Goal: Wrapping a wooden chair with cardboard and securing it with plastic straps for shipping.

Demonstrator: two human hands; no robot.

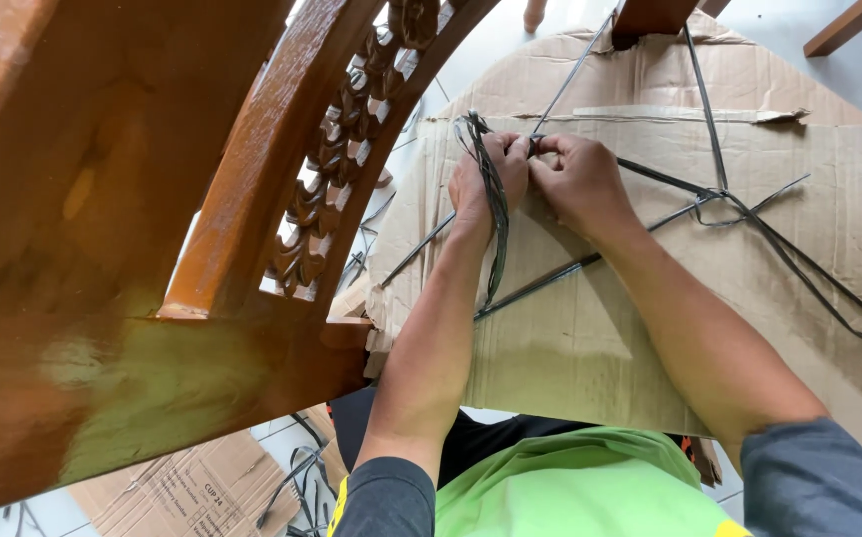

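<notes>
Left hand gripped looped black strap | right hand pinched strap end, probably knotting | both over cardboard | carved wooden chair beside.

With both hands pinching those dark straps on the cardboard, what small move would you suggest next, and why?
Probably pull the strap ends snug. Both the left hand and the right hand pinch the dark straps at one spot on the cardboard, while a loose loop hangs over the left wrist, which suggests slack remains.
</notes>
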